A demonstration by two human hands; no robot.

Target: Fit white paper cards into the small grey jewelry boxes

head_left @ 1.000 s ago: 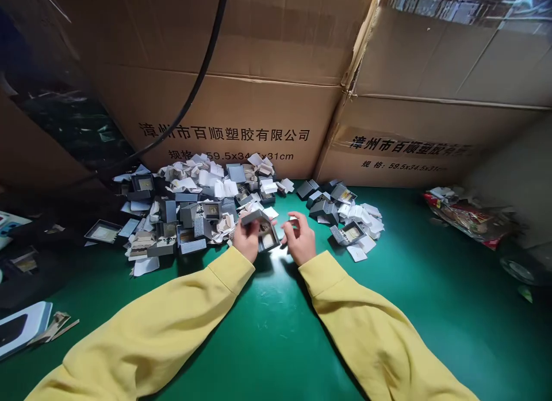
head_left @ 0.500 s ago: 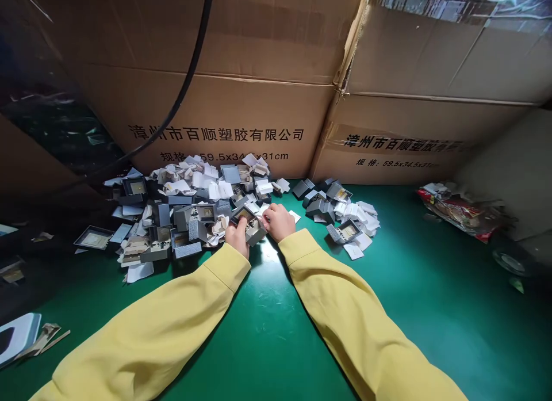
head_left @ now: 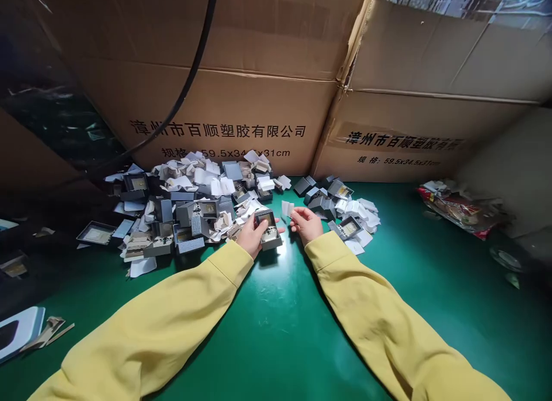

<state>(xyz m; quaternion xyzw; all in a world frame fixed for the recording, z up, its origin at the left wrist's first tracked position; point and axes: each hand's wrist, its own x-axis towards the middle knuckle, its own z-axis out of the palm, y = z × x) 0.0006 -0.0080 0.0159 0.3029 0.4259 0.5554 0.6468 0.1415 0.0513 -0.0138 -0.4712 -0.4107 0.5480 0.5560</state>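
Note:
My left hand [head_left: 251, 236] is closed round a small grey open box [head_left: 268, 228] just above the green table [head_left: 267, 326]. My right hand [head_left: 306, 224] pinches a small white card [head_left: 287, 209] beside the box, a little to its right. Both arms wear yellow sleeves. Directly behind my left hand lies a big heap of grey boxes and white cards [head_left: 190, 208]. A smaller heap of the same boxes and cards [head_left: 340, 208] sits just right of my right hand.
Two large printed cardboard cartons [head_left: 241, 102] [head_left: 431, 119] wall off the back of the table. A black cable [head_left: 190, 79] hangs across the left carton. Crumpled red and white wrappers [head_left: 461, 208] lie at the right. A white and dark flat item [head_left: 19, 332] lies at the near left.
My right hand was at the box half a second ago; it has moved right and now holds a white card. The box in my left hand now sits open side up.

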